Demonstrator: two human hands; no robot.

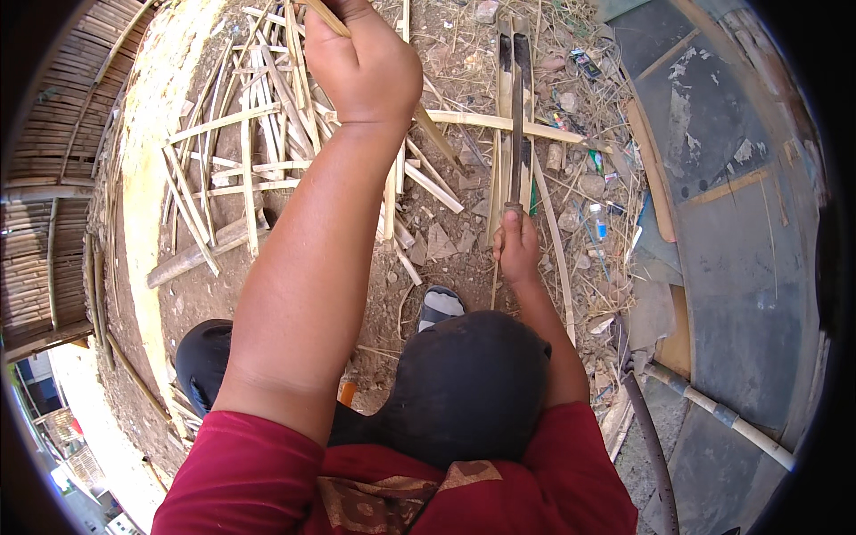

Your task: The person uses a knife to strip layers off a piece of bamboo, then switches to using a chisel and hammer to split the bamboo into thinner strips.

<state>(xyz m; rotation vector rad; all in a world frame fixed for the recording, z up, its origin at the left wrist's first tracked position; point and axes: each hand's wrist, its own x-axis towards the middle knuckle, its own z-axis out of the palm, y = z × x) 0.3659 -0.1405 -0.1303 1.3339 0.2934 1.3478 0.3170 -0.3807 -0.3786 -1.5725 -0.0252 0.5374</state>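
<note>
My left hand [366,64], raised at the top of the view, is closed around a bamboo strip [328,16]. Below its wrist another length of bamboo [437,138] slants down to the right; whether it is the same piece is hidden by the hand. Farther right and lower, my right hand [517,248] grips the handle of a long-bladed knife [517,134]. The narrow dark blade points straight away from me. It lies over or just above split bamboo halves [501,89] with dark hollow insides; I cannot tell whether they touch.
Many pale bamboo strips [223,120] lie heaped on the dirt at the left, beside a thicker bamboo piece [205,250]. Dark sheet panels [740,223] border the right side. A small bottle [597,223] and litter lie near them. A woven bamboo wall [67,116] stands far left.
</note>
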